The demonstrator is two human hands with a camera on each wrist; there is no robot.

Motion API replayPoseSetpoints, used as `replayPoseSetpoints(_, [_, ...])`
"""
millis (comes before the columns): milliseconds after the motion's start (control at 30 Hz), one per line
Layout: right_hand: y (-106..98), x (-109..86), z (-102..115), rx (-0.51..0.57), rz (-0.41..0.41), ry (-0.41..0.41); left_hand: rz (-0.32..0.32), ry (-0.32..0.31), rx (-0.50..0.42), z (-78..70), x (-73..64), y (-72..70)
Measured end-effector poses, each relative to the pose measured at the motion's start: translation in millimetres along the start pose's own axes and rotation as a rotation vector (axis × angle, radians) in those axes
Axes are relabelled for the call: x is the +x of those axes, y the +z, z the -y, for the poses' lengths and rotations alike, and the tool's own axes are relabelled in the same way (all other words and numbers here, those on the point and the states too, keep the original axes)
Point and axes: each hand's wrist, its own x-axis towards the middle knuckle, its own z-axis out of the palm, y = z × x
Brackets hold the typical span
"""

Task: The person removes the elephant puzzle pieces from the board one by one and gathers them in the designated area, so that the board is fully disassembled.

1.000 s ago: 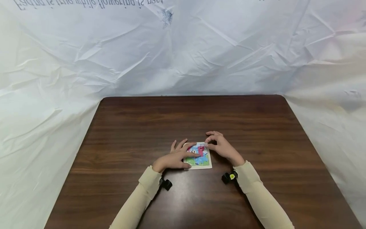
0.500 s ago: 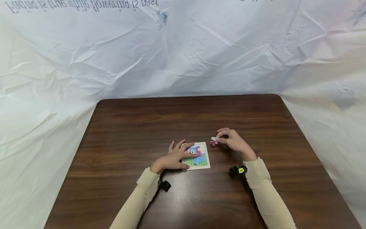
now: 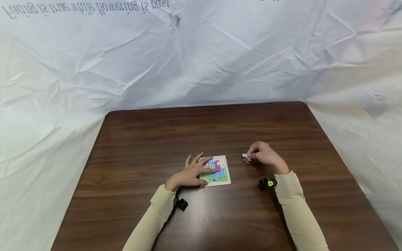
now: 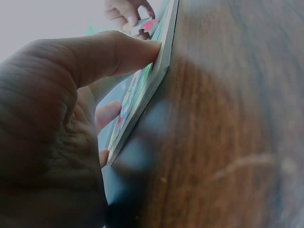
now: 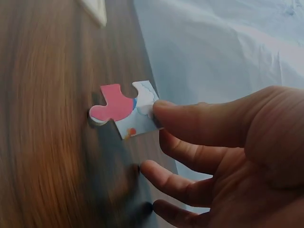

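Our L hand (image 3: 189,175), fingers spread, prob. steadies the puzzle (image 3: 220,176). Our R hand (image 3: 266,154) pinches a pc. (image 5: 124,107) nearer R edge of table (image 3: 295,139).

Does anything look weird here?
Yes! The square, pale-framed jigsaw puzzle has a gap in one corner; the right hand pinches a loose pink-and-white piece. The dark lettering on the wrinkled white sheet looks upside down too.

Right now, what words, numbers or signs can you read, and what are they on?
"Fading is true while flowering is past": on the white sheet, letters flipped upside down.
More writing on that sheet: cut off at the top, unreadable.
Yellow mark at the right wrist: too small to read.
Puzzle and puzzle piece: no words showing.
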Motion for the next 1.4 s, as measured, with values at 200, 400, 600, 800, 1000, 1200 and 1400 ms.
replayPoseSetpoints(200, [-4.3, -6.4, -7.2, -0.163, -0.089, 0.091, 0.002, 0.0, 0.002, -0.3, 1.8, 2.5])
replayPoseSetpoints(400, [-5.8, -6.5, -9.6, -0.196, -0.109, 0.122, 0.011, 0.004, 0.001, 0.6, 1.7, 0.7])
replayPoseSetpoints(600, [-4.2, -5.4, -13.1, -0.221, -0.109, 0.108, 0.003, 0.019, 0.005, 1.4, 0.4, 0.9])
replayPoseSetpoints(800, [-1.6, -4.0, -14.8, -0.227, -0.121, 0.103, 0.005, 0.036, 0.006, 1.8, 0.3, 0.4])
replayPoseSetpoints(1000, [-1.4, -2.8, -11.8, -0.171, -0.121, 0.078, 0.003, 0.037, 0.003, 2.4, -1.5, 0.0])
replayPoseSetpoints(1200, [7.2, 0.1, 7.3, -0.045, -0.216, -0.041, -0.004, 0.037, -0.016, 2.0, -0.9, 0.0])
replayPoseSetpoints(1400, [35.4, 12.2, 33.4, 0.046, -0.24, -0.102, 0.0, 0.022, -0.086, 1.5, -4.9, 0.2])
